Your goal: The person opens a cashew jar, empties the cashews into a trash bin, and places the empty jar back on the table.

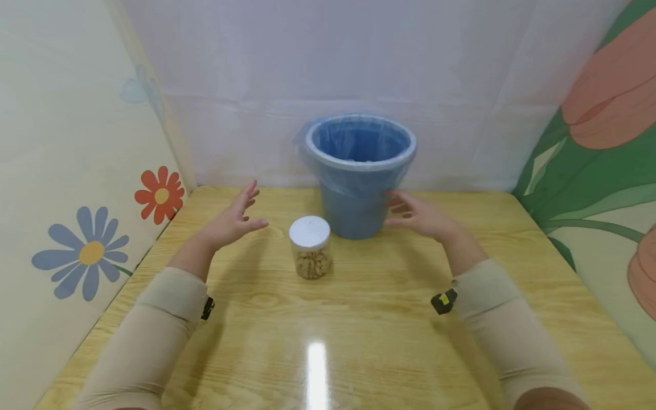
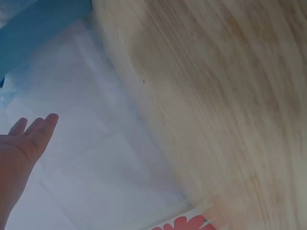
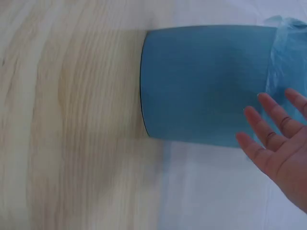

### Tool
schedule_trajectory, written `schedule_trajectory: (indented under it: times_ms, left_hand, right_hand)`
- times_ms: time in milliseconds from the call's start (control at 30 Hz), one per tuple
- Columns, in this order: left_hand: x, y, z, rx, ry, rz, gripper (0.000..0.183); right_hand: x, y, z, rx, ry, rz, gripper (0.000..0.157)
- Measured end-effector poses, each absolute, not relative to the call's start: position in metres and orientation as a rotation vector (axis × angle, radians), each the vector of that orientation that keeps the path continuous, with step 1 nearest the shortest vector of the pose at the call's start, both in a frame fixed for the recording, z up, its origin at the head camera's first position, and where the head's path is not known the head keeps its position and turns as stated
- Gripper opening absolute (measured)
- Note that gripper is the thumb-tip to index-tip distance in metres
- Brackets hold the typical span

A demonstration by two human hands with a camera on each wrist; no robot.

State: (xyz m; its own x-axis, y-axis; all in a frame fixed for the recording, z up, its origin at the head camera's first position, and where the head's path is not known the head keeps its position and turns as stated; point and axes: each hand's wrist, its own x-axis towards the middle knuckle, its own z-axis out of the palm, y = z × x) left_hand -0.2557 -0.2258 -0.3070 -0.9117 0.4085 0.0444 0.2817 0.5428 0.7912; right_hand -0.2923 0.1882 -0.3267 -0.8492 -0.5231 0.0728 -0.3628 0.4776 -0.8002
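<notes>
A blue bucket (image 1: pixel 353 199) lined with a thin clear-blue plastic bag (image 1: pixel 307 142) stands upright at the back of the table. In front of it, slightly left, is a clear jar (image 1: pixel 311 256) with a white lid (image 1: pixel 310 232) and tan, nut-like pieces inside. My left hand (image 1: pixel 233 222) is raised left of the jar, fingers spread, holding nothing. Close to the bucket's right side is my right hand (image 1: pixel 422 215), its fingers extended; whether it touches the bucket I cannot tell. The right wrist view shows the bucket's side (image 3: pixel 206 86) beyond the outstretched fingers (image 3: pixel 264 127).
The wood-grain table (image 1: pixel 277 336) meets a white cloth wall (image 1: pixel 246 136) behind the bucket. Flower-printed panels rise on the left (image 1: pixel 92 253) and right (image 1: pixel 610 188). Each forearm wears a light sleeve, with a small black device (image 1: pixel 443 301) at the wrist.
</notes>
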Motion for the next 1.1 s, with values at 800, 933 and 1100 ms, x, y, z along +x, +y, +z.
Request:
schedule_trajectory:
  times_ms: [800,933,1100]
  left_hand:
    - [-0.270,-0.209,-0.361,0.650,2.525,1.302,0.110]
    - [-0.271,-0.205,-0.366,0.666,2.516,1.283,0.111]
    - [-0.271,-0.197,-0.371,0.686,2.504,1.252,0.113]
  right_hand:
    - [-0.272,0.117,-0.334,-0.854,2.303,-1.395,0.073]
    - [-0.273,0.115,-0.335,-0.841,2.297,-1.382,0.074]
    - [-0.285,0.115,-0.351,-0.835,2.302,-1.385,0.076]
